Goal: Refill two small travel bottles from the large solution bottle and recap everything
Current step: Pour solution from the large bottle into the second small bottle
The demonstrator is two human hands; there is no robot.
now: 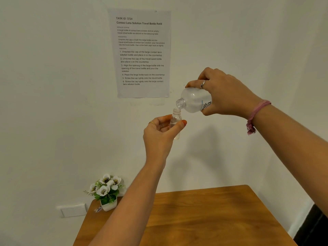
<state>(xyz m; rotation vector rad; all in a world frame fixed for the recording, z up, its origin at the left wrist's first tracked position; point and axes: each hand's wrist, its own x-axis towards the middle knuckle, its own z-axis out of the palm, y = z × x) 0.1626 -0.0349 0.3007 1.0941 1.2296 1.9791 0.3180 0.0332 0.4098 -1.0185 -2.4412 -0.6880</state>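
Brown wooden tabletop (204, 219) low in frame; above it, centre, pouring in hand.

Left hand (159, 134) pinching small clear plastic travel bottle (175, 121), upright, uncapped; right hand (225, 95) gripping large translucent white solution bottle (193, 100), tilted, open neck just over the small mouth; probably first fill; next: steady alignment, slow tilt, stopping before overflow.

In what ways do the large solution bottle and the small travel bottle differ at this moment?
The large solution bottle is wide, cloudy white and printed; the small travel bottle is slim, clear and plain. The large bottle is tipped almost sideways with its mouth just above the travel bottle's neck; the travel bottle stands upright. The right hand grips the large bottle; the left hand pinches the travel bottle. Both are uncapped and held above the table.
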